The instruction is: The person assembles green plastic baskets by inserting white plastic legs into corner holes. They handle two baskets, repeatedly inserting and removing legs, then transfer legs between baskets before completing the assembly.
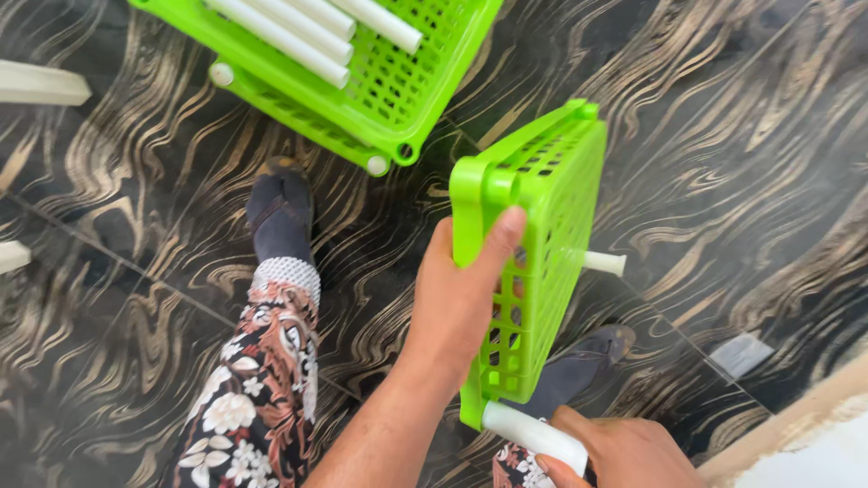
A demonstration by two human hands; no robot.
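Bright green perforated plastic shelf tray [542, 226] held on edge above the dark marbled floor [741, 181]. Probably light, stiff, a little slick; best gripped at rim and corner sockets. Left hand [461, 289] clasped over the near rim, thumb across the lattice. Right hand [624, 452] wrapped round a white plastic tube [533, 436] at the bottom corner.

The floor [723, 136] fills nearly the whole view: polished black tiles streaked with wavy gold and cream veining, glossy under soft, even light. Thin grout lines run diagonally, one from nine o'clock towards the centre, another down towards four o'clock. At five o'clock a pale beige edge strip [796, 420] borders a white surface in the corner. At nine o'clock two cream-coloured slats [36, 84] lie at the frame's edge.
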